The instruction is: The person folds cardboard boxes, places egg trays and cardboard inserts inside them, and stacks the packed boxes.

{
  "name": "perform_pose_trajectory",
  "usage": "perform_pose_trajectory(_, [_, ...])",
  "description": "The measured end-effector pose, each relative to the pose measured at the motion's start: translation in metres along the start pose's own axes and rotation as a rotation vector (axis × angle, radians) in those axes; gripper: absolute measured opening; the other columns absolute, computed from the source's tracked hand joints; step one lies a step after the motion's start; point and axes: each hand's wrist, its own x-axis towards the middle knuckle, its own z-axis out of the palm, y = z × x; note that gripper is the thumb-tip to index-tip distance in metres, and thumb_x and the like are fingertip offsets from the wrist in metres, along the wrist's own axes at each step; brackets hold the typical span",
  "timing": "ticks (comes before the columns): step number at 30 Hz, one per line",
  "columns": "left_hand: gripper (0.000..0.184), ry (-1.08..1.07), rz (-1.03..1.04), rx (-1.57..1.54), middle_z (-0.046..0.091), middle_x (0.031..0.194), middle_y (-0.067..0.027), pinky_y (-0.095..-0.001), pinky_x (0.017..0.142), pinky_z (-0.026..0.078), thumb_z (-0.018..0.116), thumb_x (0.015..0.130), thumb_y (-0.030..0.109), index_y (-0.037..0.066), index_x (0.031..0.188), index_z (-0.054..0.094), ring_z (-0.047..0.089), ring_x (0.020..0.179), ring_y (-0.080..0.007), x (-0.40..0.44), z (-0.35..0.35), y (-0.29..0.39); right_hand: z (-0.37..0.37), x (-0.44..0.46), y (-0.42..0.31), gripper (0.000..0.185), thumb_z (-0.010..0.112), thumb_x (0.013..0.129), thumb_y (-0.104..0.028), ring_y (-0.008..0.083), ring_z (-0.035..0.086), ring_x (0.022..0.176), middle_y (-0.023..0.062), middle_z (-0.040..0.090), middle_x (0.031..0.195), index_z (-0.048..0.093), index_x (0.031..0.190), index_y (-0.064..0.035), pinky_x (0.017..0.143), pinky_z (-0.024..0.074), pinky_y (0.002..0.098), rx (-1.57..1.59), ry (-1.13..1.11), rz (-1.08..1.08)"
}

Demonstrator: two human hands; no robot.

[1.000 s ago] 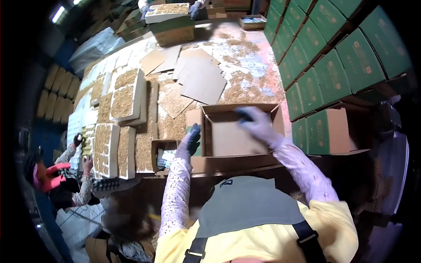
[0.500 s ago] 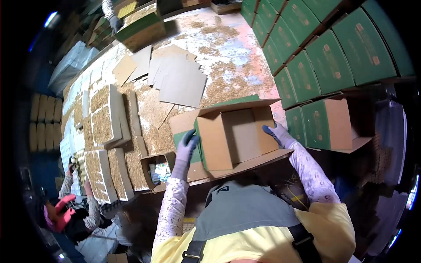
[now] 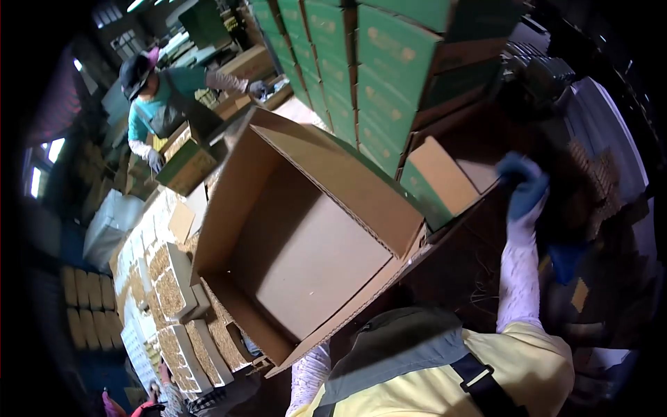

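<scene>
An open cardboard box (image 3: 313, 257), brown inside, is tilted near the view's centre.

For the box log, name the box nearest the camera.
The large open box in the foreground, bare inside; the stacked green boxes stand behind it.

Directly before me is an open cardboard box (image 3: 313, 254), tilted; my left sleeve (image 3: 310, 372) goes under its near edge, and my left hand is hidden there. Behind the box, toward the right, stand the stacked cartons (image 3: 382, 90). An open carton (image 3: 434, 184) lies at the near end of their bottom row, with my right hand (image 3: 522, 184) just to the right of it. On the left, the filled trays (image 3: 174, 288) lie on the table (image 3: 297, 110). Beyond them is a cardboard sheet (image 3: 181, 221), and farther a carton (image 3: 189, 174), in front of a co-worker (image 3: 167, 104). Left of the trays, the bundles (image 3: 87, 313) are stacked.
</scene>
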Motion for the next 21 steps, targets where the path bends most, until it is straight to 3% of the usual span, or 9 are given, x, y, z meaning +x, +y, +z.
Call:
perform_pose_trajectory(2, [0.066, -0.015, 0.003, 0.03, 0.056, 0.13, -0.0075, -0.0356, 0.1, 0.045, 0.052, 0.093, 0.055, 0.007, 0.137, 0.045, 0.054, 0.115, -0.0221, -0.004, 0.018, -0.019, -0.076, 0.044, 0.064, 0.052, 0.033, 0.102, -0.038, 0.0209, 0.063, 0.095, 0.0141, 0.067, 0.106, 0.061, 0.118, 0.0021, 0.088, 0.0482, 0.0326, 0.013, 0.416, 0.104])
perform_pose_trajectory(4, [0.066, -0.03, 0.007, 0.058, 0.056, 0.13, -0.0076, -0.0356, 0.1, 0.045, 0.052, 0.093, 0.055, 0.007, 0.137, 0.045, 0.054, 0.115, -0.0222, -0.005, 0.035, -0.037, -0.141, 0.072, 0.182, 0.048, 0.038, 0.101, -0.038, 0.018, 0.059, 0.096, 0.0081, 0.064, 0.109, 0.061, 0.12, -0.0007, 0.089, 0.0468, 0.0314, 0.267, 0.588, 0.085])
perform_pose_trajectory(6, [0.066, -0.041, 0.011, 0.081, 0.056, 0.13, -0.0077, -0.0355, 0.1, 0.045, 0.051, 0.093, 0.055, 0.006, 0.137, 0.045, 0.054, 0.115, -0.0223, -0.001, 0.057, -0.055, -0.178, 0.087, 0.308, 0.044, 0.043, 0.101, -0.039, 0.0151, 0.055, 0.097, 0.0021, 0.061, 0.112, 0.06, 0.121, -0.0035, 0.09, 0.0455, 0.0302, 0.419, 0.536, 0.123])
perform_pose_trajectory(9, [0.066, -0.033, 0.004, 0.101, 0.056, 0.13, -0.0078, -0.0355, 0.1, 0.045, 0.051, 0.093, 0.055, 0.006, 0.137, 0.044, 0.054, 0.115, -0.0224, 0.004, 0.08, -0.08, -0.189, 0.099, 0.423, 0.046, 0.045, 0.1, -0.038, 0.0177, 0.059, 0.099, 0.0027, 0.065, 0.11, 0.062, 0.118, 0.0004, 0.093, 0.0452, 0.0315, 0.216, 0.35, 0.38])
perform_pose_trajectory(10, [0.066, -0.033, -0.001, 0.11, 0.056, 0.13, -0.0078, -0.0354, 0.1, 0.045, 0.051, 0.093, 0.055, 0.006, 0.137, 0.044, 0.054, 0.115, -0.0224, 0.006, 0.087, -0.087, -0.193, 0.107, 0.436, 0.046, 0.046, 0.1, -0.038, 0.0185, 0.06, 0.099, 0.0029, 0.066, 0.109, 0.063, 0.117, 0.0017, 0.094, 0.0451, 0.0319, 0.148, 0.296, 0.461])
perform_pose_trajectory(12, [0.066, -0.023, -0.006, 0.126, 0.056, 0.131, -0.0079, -0.0354, 0.1, 0.045, 0.051, 0.093, 0.055, 0.006, 0.137, 0.044, 0.054, 0.116, -0.0225, 0.008, 0.101, -0.094, -0.162, 0.097, 0.396, 0.045, 0.048, 0.099, -0.038, 0.0216, 0.063, 0.103, 0.0108, 0.069, 0.11, 0.064, 0.116, 0.0012, 0.093, 0.0462, 0.0325, -0.267, 0.424, 0.313])
perform_pose_trajectory(13, [0.066, -0.013, -0.01, 0.13, 0.055, 0.131, -0.0079, -0.0354, 0.1, 0.045, 0.051, 0.093, 0.055, 0.006, 0.137, 0.044, 0.054, 0.116, -0.0225, 0.009, 0.101, -0.1, -0.153, 0.089, 0.36, 0.043, 0.05, 0.098, -0.037, 0.0235, 0.064, 0.104, 0.017, 0.068, 0.11, 0.065, 0.114, -0.0007, 0.091, 0.0476, 0.0337, -0.283, 0.435, 0.322])
perform_pose_trajectory(20, [0.066, -0.012, -0.014, 0.168, 0.055, 0.131, -0.0081, -0.0352, 0.1, 0.045, 0.05, 0.094, 0.055, 0.005, 0.137, 0.044, 0.054, 0.116, -0.0228, 0.012, 0.121, -0.118, -0.162, 0.067, 0.317, 0.05, 0.04, 0.1, -0.042, 0.0256, 0.065, 0.101, 0.016, 0.07, 0.106, 0.064, 0.114, 0.0003, 0.086, 0.0483, 0.0344, -0.296, 0.36, 0.236])
perform_pose_trajectory(21, [0.066, -0.012, -0.024, 0.171, 0.055, 0.131, -0.0082, -0.0352, 0.1, 0.044, 0.05, 0.094, 0.055, 0.005, 0.137, 0.044, 0.054, 0.116, -0.0228, 0.012, 0.122, -0.12, -0.165, 0.066, 0.33, 0.05, 0.039, 0.1, -0.042, 0.0228, 0.067, 0.089, 0.015, 0.071, 0.095, 0.066, 0.112, -0.0022, 0.079, 0.0493, 0.0338, -0.181, 0.338, 0.242])
